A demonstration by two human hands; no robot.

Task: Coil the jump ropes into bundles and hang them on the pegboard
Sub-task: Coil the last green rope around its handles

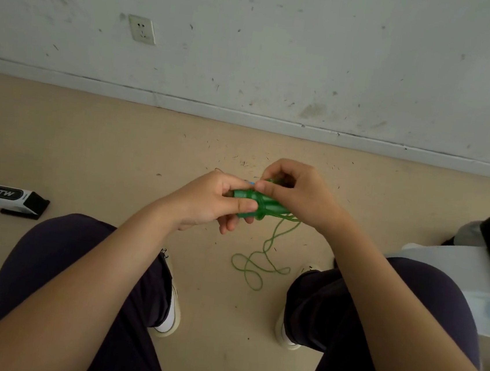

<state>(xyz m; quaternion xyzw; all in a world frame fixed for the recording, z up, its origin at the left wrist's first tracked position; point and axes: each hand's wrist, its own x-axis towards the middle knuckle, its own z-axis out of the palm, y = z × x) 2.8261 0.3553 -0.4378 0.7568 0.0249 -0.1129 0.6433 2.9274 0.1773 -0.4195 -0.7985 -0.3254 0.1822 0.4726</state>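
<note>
A green jump rope with translucent green handles (254,203) is held in front of me above the floor. My left hand (208,202) grips the handles, thumb across them. My right hand (294,190) pinches the thin green cord at the handles' right end, where several turns of it lie around them. The loose cord (259,265) hangs down from there and lies in loops on the floor between my feet. No pegboard is in view.
I am seated, knees in dark trousers at both sides, feet on a beige floor (120,154). A white-and-black box (3,197) lies at the left. A scuffed wall with a socket (141,29) is ahead. White and dark items (483,261) sit at the right edge.
</note>
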